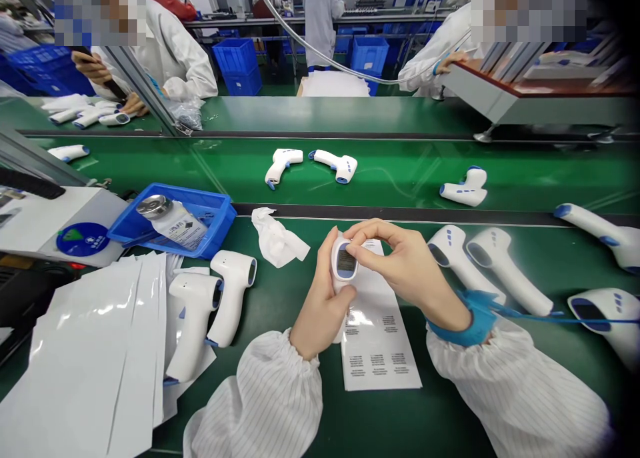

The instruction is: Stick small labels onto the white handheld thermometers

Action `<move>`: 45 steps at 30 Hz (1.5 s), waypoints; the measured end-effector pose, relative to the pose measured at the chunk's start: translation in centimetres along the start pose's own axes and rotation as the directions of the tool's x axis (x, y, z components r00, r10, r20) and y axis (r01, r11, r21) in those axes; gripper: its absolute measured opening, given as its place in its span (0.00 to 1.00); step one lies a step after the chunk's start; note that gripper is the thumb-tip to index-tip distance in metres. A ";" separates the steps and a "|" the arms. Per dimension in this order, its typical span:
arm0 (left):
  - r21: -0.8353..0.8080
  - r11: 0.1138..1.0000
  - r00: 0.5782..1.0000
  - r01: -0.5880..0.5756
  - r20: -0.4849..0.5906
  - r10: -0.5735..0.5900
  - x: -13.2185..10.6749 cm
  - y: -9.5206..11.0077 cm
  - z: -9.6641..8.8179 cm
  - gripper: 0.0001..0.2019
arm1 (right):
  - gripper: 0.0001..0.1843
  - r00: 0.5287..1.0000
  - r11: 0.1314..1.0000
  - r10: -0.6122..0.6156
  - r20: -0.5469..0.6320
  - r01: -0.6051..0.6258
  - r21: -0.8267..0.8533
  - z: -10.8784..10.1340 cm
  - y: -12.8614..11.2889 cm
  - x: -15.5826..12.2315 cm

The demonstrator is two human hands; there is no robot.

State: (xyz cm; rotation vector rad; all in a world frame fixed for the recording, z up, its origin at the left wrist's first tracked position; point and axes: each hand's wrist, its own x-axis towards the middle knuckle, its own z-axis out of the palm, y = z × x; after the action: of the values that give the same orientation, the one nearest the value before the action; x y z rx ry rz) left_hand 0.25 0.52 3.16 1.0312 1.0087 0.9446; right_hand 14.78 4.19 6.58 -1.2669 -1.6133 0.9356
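Note:
My left hand is wrapped round a white forehead thermometer, its small screen facing me. My right hand curls over the top of it, thumb and fingertips pinched at the screen's edge; whether anything lies between them is too small to tell. A blue strap circles my right wrist. Under both hands lies a printed white sheet on the green table.
Two white thermometers lie left beside a stack of white bags. A blue tray holds a bottle. A crumpled wipe lies nearby. More thermometers sit right and on the conveyor. People in white coats work opposite.

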 end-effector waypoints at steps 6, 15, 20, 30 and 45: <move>0.024 1.000 1.000 -0.018 0.002 0.018 0.1 -0.2 -0.1 0.42 | 0.05 0.999 1.000 0.026 0.018 -0.026 0.004 -0.3 -0.1 0.1; -0.039 0.999 0.999 -0.013 0.034 0.015 0.0 0.1 -0.1 0.42 | 0.04 1.000 1.000 0.018 0.025 -0.018 -0.016 -0.4 -0.1 0.2; -0.053 0.998 1.000 -0.017 -0.013 0.017 0.0 0.2 -0.1 0.32 | 0.04 1.000 1.000 0.021 0.016 -0.021 -0.018 -0.4 -0.1 0.2; -0.034 0.999 0.999 -0.002 -0.038 0.001 -0.2 0.5 0.0 0.31 | 0.05 1.000 1.000 -0.022 -0.013 0.022 0.004 -0.2 0.0 0.1; -0.159 0.987 0.995 0.006 -0.094 -0.021 -0.6 0.1 0.2 0.33 | 0.04 0.960 0.952 -0.277 0.041 0.280 -0.126 0.7 1.1 0.1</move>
State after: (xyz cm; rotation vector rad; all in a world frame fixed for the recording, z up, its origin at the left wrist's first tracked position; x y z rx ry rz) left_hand 0.30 -0.04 3.36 0.8520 1.0006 1.0538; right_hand 14.53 4.50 5.32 -1.0803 -1.8398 0.6795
